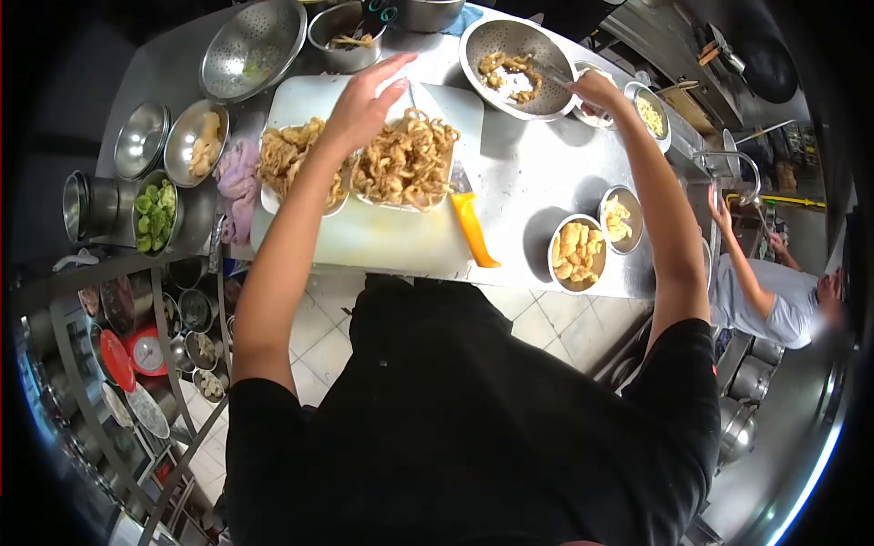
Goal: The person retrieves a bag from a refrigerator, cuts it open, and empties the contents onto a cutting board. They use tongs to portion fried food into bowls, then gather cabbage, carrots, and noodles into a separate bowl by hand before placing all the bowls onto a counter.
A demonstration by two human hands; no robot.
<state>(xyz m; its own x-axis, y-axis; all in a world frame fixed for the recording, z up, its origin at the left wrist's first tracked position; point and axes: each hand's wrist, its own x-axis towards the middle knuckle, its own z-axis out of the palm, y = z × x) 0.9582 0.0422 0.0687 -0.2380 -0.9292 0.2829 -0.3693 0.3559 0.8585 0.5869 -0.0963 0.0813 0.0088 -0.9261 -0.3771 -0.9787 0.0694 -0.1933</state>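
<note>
- Head view: looks down past a black shirt [455, 428] at a metal worktop [510, 193] laid out with food.
- Left hand [366, 105]: reaches over a white cutting board [382, 244], at the far side of two heaps of fried strips [405, 164]; stands wide, with thumb apart from fingers.
- Right hand [596, 88]: closes around a metal utensil [553, 75], too small to tell its exact kind; points it into a perforated colander [519, 35].
- Colander: stands beyond the board and to its right; contains browned pieces [494, 64].
- Fried strips: lie side by side in pale trays [335, 211] on the board.
- Yellow-handled knife [473, 227]: lies just beside the right-hand heap, handle toward the wearer.
- Right of the board: shows two small bowls [635, 214] near each other, golden chunks [576, 250] filling the nearer.
- Left of the board: shows a crumpled purple cloth [238, 177], then pale brown pieces [206, 146] and green vegetable pieces [155, 214] in separate metal bowls.
- Far edge: lines up a second colander [241, 45], tilted, and a pot [344, 58].
- Far right: shows a person [765, 287] in a light grey shirt, near a curved tap [755, 177].
</note>
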